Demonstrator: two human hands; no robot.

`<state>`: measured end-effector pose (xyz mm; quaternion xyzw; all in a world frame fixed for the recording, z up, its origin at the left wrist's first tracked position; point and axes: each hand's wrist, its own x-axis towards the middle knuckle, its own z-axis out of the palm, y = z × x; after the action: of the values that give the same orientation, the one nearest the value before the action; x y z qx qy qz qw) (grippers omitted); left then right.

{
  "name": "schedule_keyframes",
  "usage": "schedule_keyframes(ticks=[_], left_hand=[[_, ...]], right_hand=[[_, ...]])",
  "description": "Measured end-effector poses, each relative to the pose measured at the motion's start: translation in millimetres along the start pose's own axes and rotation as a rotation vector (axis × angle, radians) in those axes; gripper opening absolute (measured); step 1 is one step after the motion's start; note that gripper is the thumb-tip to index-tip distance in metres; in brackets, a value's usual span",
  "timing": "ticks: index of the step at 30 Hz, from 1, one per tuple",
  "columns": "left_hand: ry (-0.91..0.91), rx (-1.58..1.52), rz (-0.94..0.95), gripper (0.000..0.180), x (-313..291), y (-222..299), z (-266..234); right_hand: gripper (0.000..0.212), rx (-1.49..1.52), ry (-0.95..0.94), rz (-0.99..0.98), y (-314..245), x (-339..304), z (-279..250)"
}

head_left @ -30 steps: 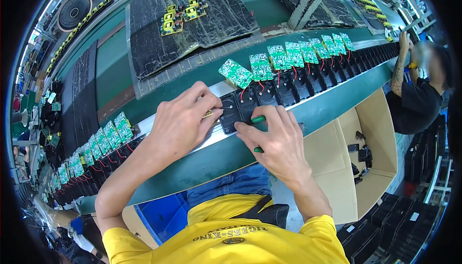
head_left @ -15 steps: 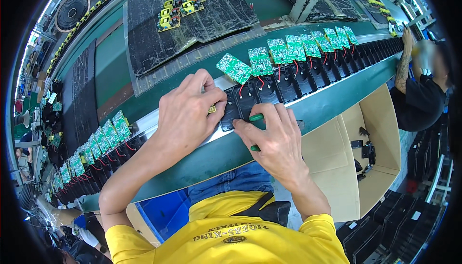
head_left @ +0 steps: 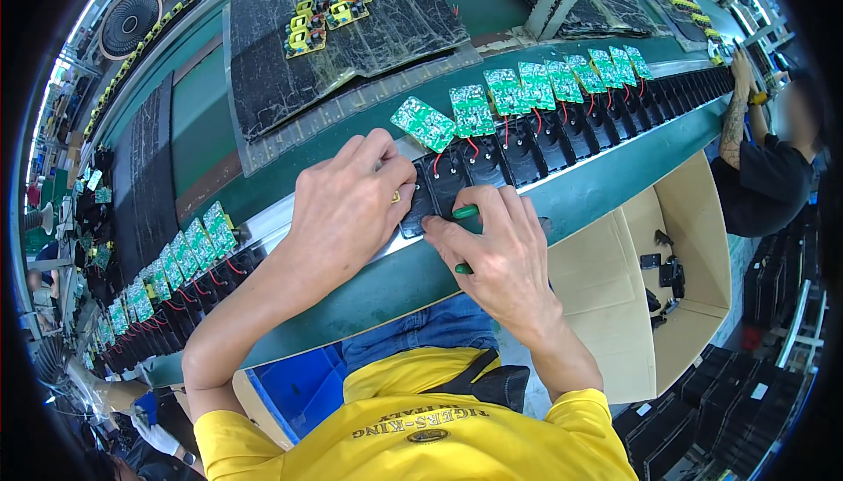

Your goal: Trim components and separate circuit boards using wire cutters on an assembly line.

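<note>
My left hand (head_left: pixel 351 204) is closed over the near end of a row of black plastic cases, its fingers curled at a case's edge. A small yellow bit (head_left: pixel 396 197) shows among those fingers; what they hold is mostly hidden. In my right hand (head_left: pixel 505 257) are green-handled pliers (head_left: pixel 466 212), their jaws out of sight. The right thumb and fingertips rest on the black case (head_left: pixel 413 223) between my hands. Just beyond, a green circuit board (head_left: pixel 423 125) lies tilted, with a red wire (head_left: pixel 437 163) running down to a case.
More cases with green boards (head_left: pixel 505 92) run along the rail to the right, and another row (head_left: pixel 171 262) to the left. Yellow-and-black components (head_left: pixel 307 32) sit on a dark mat (head_left: pixel 378 60). An open cardboard box (head_left: pixel 606 305) stands right; a co-worker (head_left: pixel 764 156) is beyond it.
My left hand has shifted very slightly to the right, its fingers still curled. The right hand stays almost in place with the pliers.
</note>
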<state>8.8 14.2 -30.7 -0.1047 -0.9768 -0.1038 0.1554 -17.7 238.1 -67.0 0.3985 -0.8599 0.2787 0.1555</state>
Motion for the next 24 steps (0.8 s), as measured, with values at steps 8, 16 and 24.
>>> schedule_keyframes(ticks=[8,16,24], left_hand=[[-0.006,0.016,-0.006,0.007,1,6,6],[-0.013,0.055,0.010,0.009,-2,4,5],[-0.074,-0.049,-0.091,0.008,-1,5,-1]], right_hand=[[0.010,-0.014,-0.019,0.009,-2,0,-2],[0.031,0.125,-0.012,-0.006,-6,11,-16],[0.036,1.494,0.218,0.261,-14,73,-16]])
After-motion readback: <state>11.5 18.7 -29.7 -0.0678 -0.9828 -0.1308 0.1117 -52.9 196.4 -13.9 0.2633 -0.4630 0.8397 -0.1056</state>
